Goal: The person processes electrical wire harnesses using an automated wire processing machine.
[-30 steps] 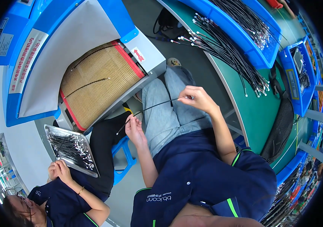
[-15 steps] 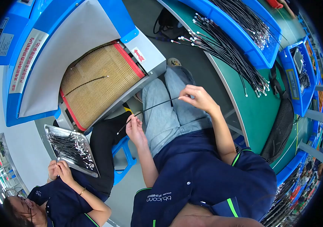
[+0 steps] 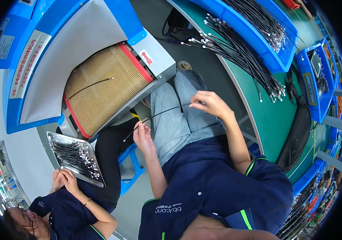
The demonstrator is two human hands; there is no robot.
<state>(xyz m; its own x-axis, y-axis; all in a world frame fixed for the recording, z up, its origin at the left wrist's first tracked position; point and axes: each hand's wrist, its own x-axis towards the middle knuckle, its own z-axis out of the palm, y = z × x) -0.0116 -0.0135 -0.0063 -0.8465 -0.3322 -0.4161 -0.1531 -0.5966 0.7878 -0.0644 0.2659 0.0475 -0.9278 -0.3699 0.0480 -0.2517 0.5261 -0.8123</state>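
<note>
A thin black cable [image 3: 165, 112] stretches above my lap between my two hands. My left hand [image 3: 144, 138] is closed, pinching it near one end, and the light-coloured tip pokes out past the fingers at lower left. With thumb and fingers pressed together, my right hand [image 3: 209, 105] grips the other end, which the fingers hide. Ahead to the left, a single black cable [image 3: 91, 87] lies on the tan mesh conveyor belt [image 3: 119, 68] of a blue-and-white machine.
A co-worker's hands [image 3: 63, 181] work beside a metal tray [image 3: 99, 170] of short cables at lower left. On the green table [image 3: 241, 86] lies a pile of black cables [image 3: 245, 56], beside a blue bin [image 3: 289, 60]. A blue stool [image 3: 133, 164] stands between us.
The cable on the belt has shifted slightly up and left, and another at the belt's back has moved farther under the hood. My hands have barely moved.
</note>
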